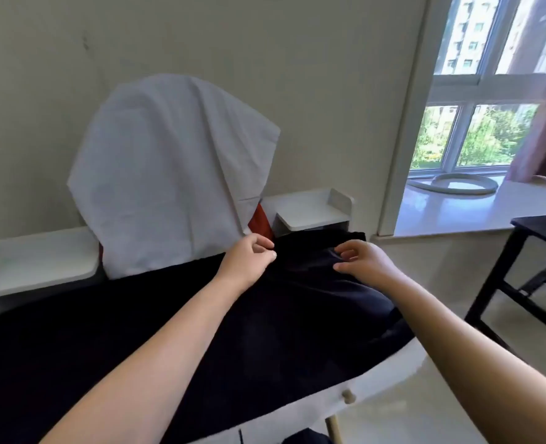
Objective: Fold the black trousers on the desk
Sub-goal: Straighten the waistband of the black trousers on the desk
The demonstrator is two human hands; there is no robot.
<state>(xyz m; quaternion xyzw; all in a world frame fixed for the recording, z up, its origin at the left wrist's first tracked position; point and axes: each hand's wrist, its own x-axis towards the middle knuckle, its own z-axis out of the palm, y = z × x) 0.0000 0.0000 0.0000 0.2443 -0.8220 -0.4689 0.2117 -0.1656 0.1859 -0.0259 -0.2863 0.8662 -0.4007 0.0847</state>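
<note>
Left hand (pixel 249 256) pinches black trousers (pixel 169 315); right hand (pixel 366 259) hovers unclenched

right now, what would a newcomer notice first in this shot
The black trousers spread over most of the white desk, with the left hand pinching the cloth at the far edge and the right hand curled on the fabric beside it. Behind them, a white cloth drapes a tall shape against the wall.

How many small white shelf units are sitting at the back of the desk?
2: one shelf at the back left, another shelf at the back right, behind the black trousers. The white cloth may hide more.
</note>
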